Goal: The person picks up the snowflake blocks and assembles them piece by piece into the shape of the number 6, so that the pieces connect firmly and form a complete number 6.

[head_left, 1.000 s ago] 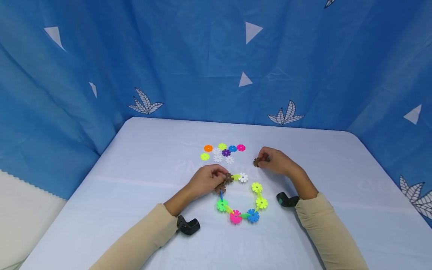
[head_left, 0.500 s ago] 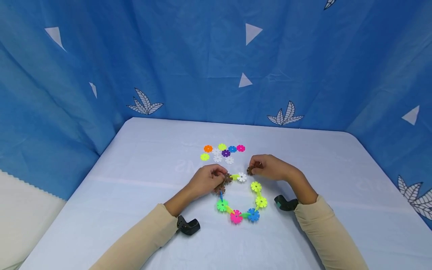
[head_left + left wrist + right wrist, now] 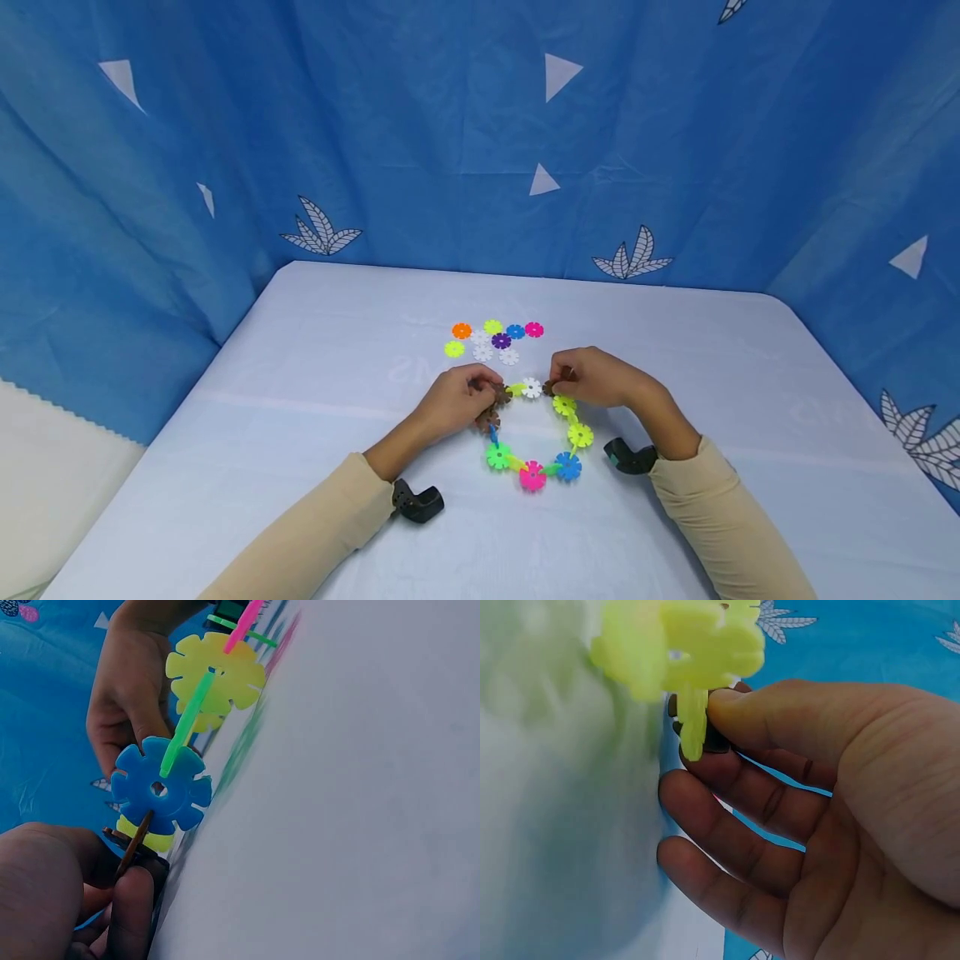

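With closed grip, the left hand (image 3: 454, 402) pinches a brown disc (image 3: 504, 394) of the chain (image 3: 497, 456); the right hand (image 3: 600, 377) pinches a second disc (image 3: 548, 388), mostly hidden from here.

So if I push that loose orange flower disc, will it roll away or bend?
The orange disc probably won't roll, because it lies flat on the table; it'd more likely slide. It's likely light, since it looks thin. It may be fairly stiff too: the similarly notched blue disc, close up in the left wrist view, looks unbent.
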`<state>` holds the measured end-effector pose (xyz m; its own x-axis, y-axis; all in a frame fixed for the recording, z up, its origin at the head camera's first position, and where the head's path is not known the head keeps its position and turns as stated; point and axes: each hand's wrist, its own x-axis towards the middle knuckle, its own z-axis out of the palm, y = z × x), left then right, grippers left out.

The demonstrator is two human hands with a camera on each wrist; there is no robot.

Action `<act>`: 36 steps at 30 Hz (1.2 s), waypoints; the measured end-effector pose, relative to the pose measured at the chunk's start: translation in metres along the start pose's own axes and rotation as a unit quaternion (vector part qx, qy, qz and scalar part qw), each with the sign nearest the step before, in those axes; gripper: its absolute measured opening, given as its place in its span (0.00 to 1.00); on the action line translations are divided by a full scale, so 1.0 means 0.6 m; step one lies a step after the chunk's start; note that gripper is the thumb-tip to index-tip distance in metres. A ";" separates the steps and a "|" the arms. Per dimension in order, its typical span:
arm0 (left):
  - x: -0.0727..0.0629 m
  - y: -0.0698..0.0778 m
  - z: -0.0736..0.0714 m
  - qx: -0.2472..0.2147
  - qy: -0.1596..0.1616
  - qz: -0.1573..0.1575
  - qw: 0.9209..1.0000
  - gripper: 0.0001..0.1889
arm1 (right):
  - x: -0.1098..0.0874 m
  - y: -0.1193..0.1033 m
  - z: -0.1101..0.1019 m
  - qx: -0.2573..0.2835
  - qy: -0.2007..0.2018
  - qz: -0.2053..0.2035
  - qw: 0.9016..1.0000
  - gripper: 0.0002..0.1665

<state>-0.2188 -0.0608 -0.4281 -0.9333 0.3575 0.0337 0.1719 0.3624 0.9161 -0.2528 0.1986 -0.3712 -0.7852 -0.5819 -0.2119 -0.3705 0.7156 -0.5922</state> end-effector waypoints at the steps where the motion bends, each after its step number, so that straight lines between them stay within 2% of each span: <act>1: 0.000 0.000 0.000 0.001 0.000 -0.001 1.000 0.10 | 0.000 -0.001 0.001 -0.003 0.001 -0.002 1.000 0.03; 12: 0.003 -0.001 -0.001 0.047 0.007 0.014 0.999 0.09 | 0.003 -0.012 0.012 -0.009 0.006 -0.025 1.000 0.03; 17: 0.002 0.001 -0.002 0.054 0.002 0.015 0.998 0.11 | 0.006 -0.016 0.018 -0.027 0.022 -0.027 0.999 0.06; 27: 0.000 0.001 -0.003 0.038 -0.038 0.012 0.998 0.19 | 0.009 -0.023 0.028 -0.045 0.063 -0.020 0.997 0.09; 32: -0.001 0.001 -0.003 0.032 -0.035 0.014 0.999 0.16 | 0.012 -0.030 0.034 -0.055 0.070 -0.013 0.996 0.09; 36: 0.000 0.000 -0.004 0.002 -0.029 0.004 1.000 0.12 | 0.014 -0.031 0.036 -0.055 0.072 -0.017 0.996 0.09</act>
<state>-0.2196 -0.0629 -0.4271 -0.9120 0.4098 0.0167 0.1799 0.3633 0.9141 -0.2417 0.1718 -0.3788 -0.8317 -0.5502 -0.0749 -0.4437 0.7395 -0.5063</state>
